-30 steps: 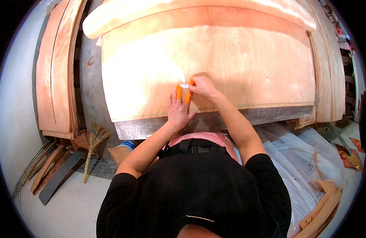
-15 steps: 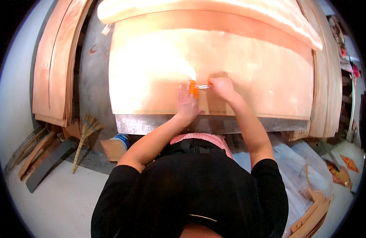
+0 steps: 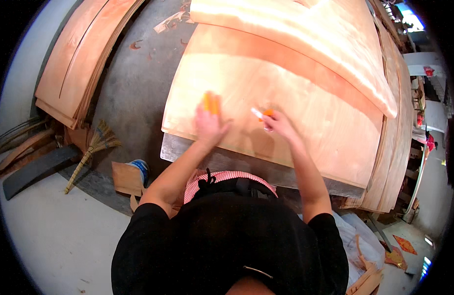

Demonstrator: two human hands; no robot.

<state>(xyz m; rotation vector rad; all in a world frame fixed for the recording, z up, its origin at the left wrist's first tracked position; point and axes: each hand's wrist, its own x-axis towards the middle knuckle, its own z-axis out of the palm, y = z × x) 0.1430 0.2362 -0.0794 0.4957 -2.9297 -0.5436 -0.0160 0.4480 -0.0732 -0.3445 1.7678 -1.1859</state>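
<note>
Head | left hand | gap | right hand gripping white object | sheet edge nearby

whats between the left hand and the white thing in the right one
Only pale wood sheet shows between the left hand and the white thing the right hand holds, in the head view.

Sheet lt tan, finger wraps orng, shirt blk, cloth red/wht striped.

Whitish strip in right hand
</note>
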